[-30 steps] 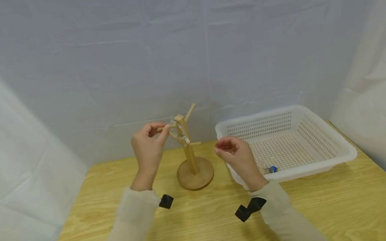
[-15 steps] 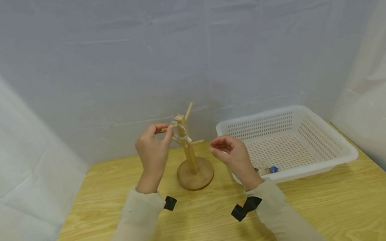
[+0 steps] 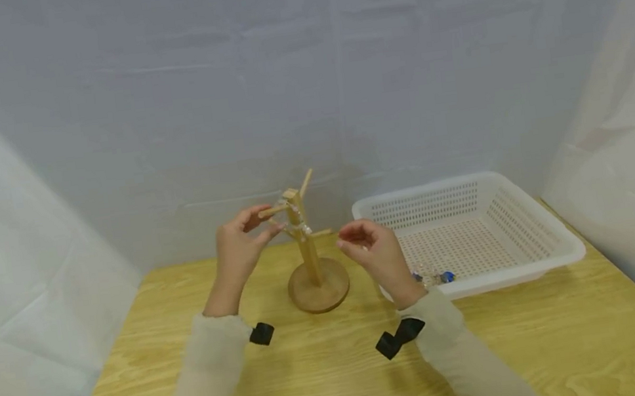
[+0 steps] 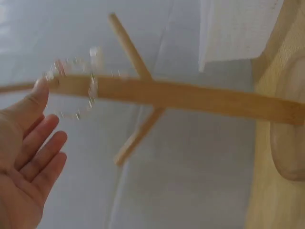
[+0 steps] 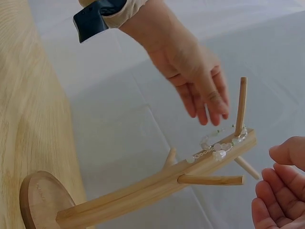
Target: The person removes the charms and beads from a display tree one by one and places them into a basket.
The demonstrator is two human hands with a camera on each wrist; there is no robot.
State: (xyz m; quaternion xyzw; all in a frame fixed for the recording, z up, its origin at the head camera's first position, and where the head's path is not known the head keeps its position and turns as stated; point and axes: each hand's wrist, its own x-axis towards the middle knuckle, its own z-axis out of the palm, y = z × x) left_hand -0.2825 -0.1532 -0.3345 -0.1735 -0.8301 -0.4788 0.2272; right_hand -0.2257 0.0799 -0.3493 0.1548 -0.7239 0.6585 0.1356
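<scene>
With the bracelet hung on an upper peg of the wooden stand, the left hand, loosely spread at the stand's left, should clear it gently, the right hand opposite, loosely curled.

No text, number or sign is legible in any view. One faint marking is present on the round base of the wooden stand, visible in the right wrist view. Its characters are too small and indistinct to be determined.
</scene>
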